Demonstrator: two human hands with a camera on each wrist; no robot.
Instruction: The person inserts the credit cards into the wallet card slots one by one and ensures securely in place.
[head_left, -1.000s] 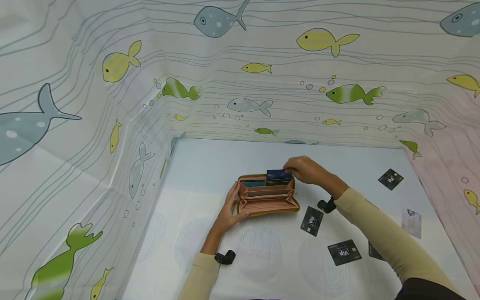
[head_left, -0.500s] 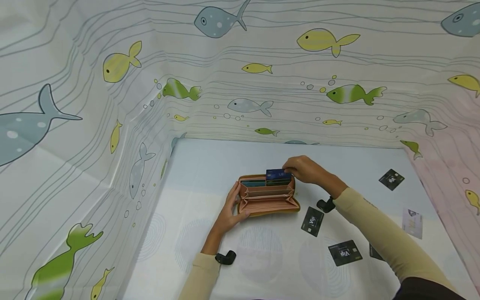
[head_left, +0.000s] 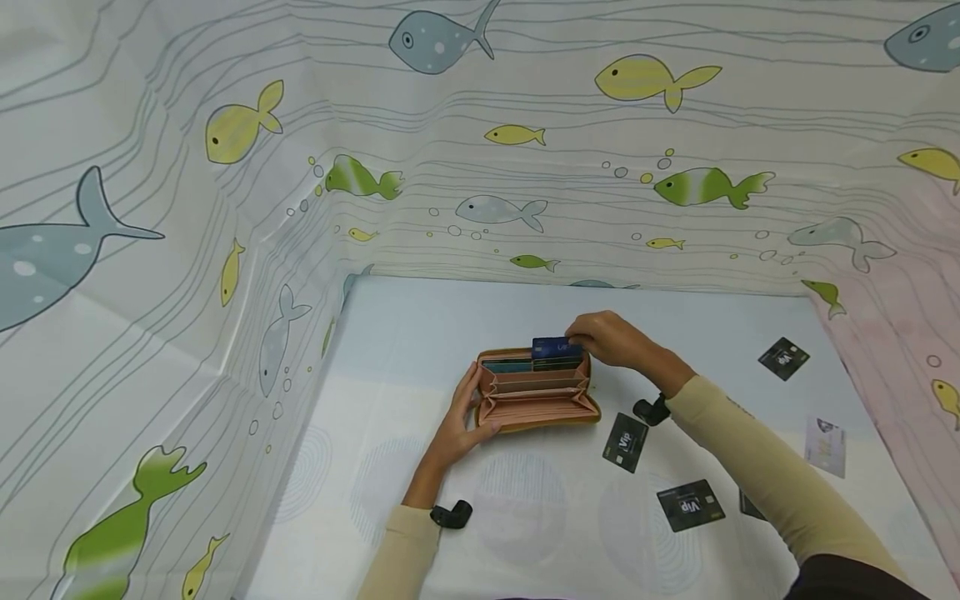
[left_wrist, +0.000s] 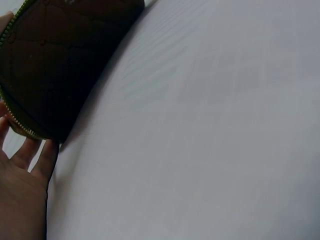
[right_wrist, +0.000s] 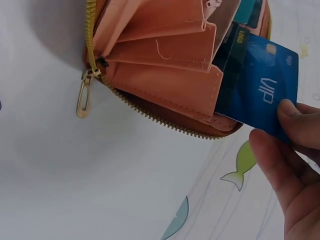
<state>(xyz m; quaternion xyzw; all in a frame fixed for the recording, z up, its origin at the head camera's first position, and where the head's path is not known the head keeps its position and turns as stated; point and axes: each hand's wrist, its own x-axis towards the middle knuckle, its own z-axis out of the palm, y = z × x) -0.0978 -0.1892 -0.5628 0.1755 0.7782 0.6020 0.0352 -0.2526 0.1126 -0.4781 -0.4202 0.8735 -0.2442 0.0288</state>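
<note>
An unzipped wallet (head_left: 540, 408) with a salmon-pink lining stands open on the table. My left hand (head_left: 454, 425) holds it at its left end, the thumb along the front. In the left wrist view, fingers (left_wrist: 46, 157) touch the wallet's zipped edge below its dark quilted outside (left_wrist: 55, 55). My right hand (head_left: 609, 337) pinches a blue VIP card (right_wrist: 267, 80) between thumb and fingers at one corner. The card's lower part sits in the wallet's rear right card slot. Other dark and teal cards (head_left: 505, 366) show in the slots. A gold zipper pull (right_wrist: 84, 97) hangs at the wallet's end.
Right of the wallet lie black VIP cards, one nearby (head_left: 625, 442), one nearer the front (head_left: 690, 505) and one far right (head_left: 783, 359). Another dark card (head_left: 751, 505) is partly under the right sleeve. A pale card (head_left: 824, 447) lies near the right edge. Fish-printed sheets surround the table.
The blue card appears slightly higher out of its slot, pinched in my right hand. My left hand and the wallet have hardly moved.
</note>
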